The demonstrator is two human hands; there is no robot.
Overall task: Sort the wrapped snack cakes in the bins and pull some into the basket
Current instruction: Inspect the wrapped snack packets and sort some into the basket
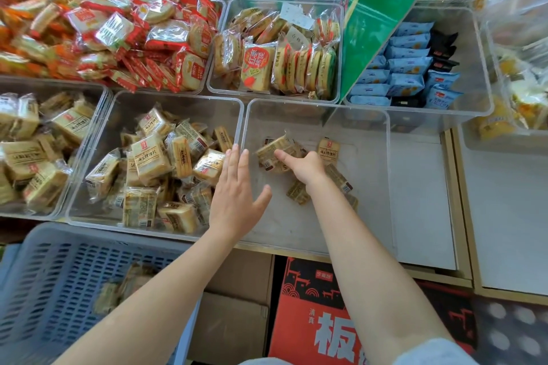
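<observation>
A: Where's your left hand (pixel 237 190)?
B: Flat, fingers straight, over the wall between two clear bins, holding nothing.
A: And your right hand (pixel 305 167)?
B: Reaching into the near-empty bin (pixel 370 187), fingers curled round wrapped snack cakes (pixel 274 151); the blue basket (pixel 59 270) sits lower left

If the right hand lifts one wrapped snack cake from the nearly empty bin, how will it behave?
The snack cake under the right hand is probably light and soft, since it looks like sliced cake. Its glossy clear wrapper may slide between fingers and crinkle. Being flat and blocky, it should not roll.
</observation>
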